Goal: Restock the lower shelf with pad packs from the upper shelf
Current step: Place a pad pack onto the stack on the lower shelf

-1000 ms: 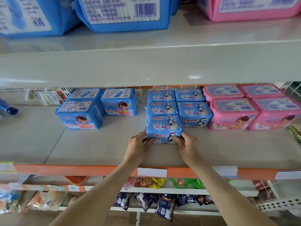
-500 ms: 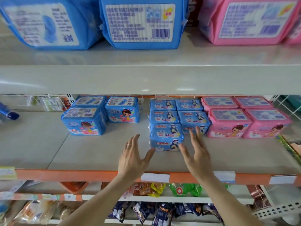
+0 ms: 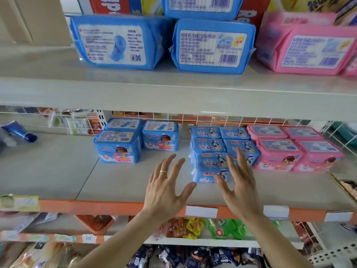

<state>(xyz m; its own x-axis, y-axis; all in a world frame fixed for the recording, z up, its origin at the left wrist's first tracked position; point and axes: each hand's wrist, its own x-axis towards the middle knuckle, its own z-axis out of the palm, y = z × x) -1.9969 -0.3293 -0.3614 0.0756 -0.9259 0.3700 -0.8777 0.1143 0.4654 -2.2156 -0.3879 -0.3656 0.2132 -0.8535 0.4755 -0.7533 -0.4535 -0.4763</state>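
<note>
Hovering over the grey lower shelf [image 3: 116, 182], the left hand [image 3: 166, 188] and right hand [image 3: 239, 182] are spread wide and hold nothing. They flank the small light-blue plastic pad pack [image 3: 207, 175] at the front of its row. 2 large blue plastic pad packs [image 3: 117, 42] sit on the grey upper shelf [image 3: 135, 89].

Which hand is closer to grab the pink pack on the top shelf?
Probably the right hand. Both hands are open and empty, but it sits nearer the pink pack on the upper shelf; the left hand is farther left.
</note>
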